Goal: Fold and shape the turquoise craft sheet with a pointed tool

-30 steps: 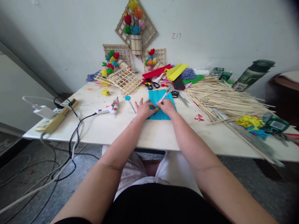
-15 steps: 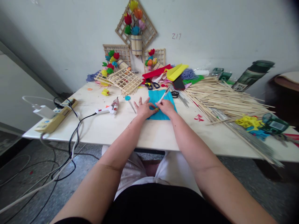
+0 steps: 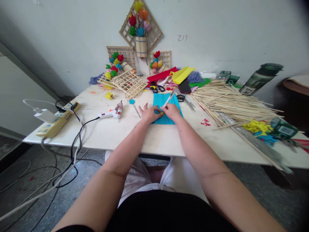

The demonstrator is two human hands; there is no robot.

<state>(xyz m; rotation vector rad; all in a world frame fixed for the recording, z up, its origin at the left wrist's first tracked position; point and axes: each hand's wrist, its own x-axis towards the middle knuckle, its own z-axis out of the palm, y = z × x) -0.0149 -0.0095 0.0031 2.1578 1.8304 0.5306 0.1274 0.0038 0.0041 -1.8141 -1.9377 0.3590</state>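
A bright blue sheet [image 3: 166, 121], which looks like crepe paper or felt, lies on the table in front of me. My right hand [image 3: 172, 112] is closed round a white pen [image 3: 169, 98], its upper end leaning away from me and its tip hidden by the fingers. On the sheet's left side rests my left hand [image 3: 150, 114], fingers spread, thumb and forefinger pressing near a small yellowish piece [image 3: 162, 113] on the sheet. That piece is too small to make out. Left of this hand lies a thin stick with a blue round top [image 3: 131, 101].
A white glue gun [image 3: 117, 111] lies left, its cord running to a power strip [image 3: 50, 129] at the table's edge. Behind the sheet are scissors [image 3: 180, 98] and a phone [image 3: 184, 87]. Many wooden sticks [image 3: 231, 100] spread across the right. Lattice panels with flowers [image 3: 141, 29] stand behind.
My hands keep nearly the same place on the blue sheet; the pen and right fingers have shifted only very slightly. Nothing else has visibly moved.
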